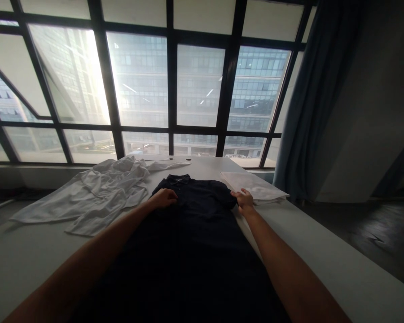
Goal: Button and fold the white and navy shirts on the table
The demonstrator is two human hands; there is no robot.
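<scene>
A dark navy collared shirt (205,197) lies face up on the white table in front of me, its collar pointing toward the window. My left hand (164,198) rests on its upper left side near the shoulder, fingers curled together on the fabric. At the far right, my right hand (243,200) pinches the end of the short sleeve between thumb and fingers. The shirt's lower part runs into deep shadow toward me, and I cannot tell where its hem ends.
Crumpled white garments (104,188) spread over the table's left side. Just beyond my right hand lies a folded white cloth (256,186). The white table (323,251) reaches toward large framed windows (200,85). A blue-grey curtain (303,125) hangs at the right.
</scene>
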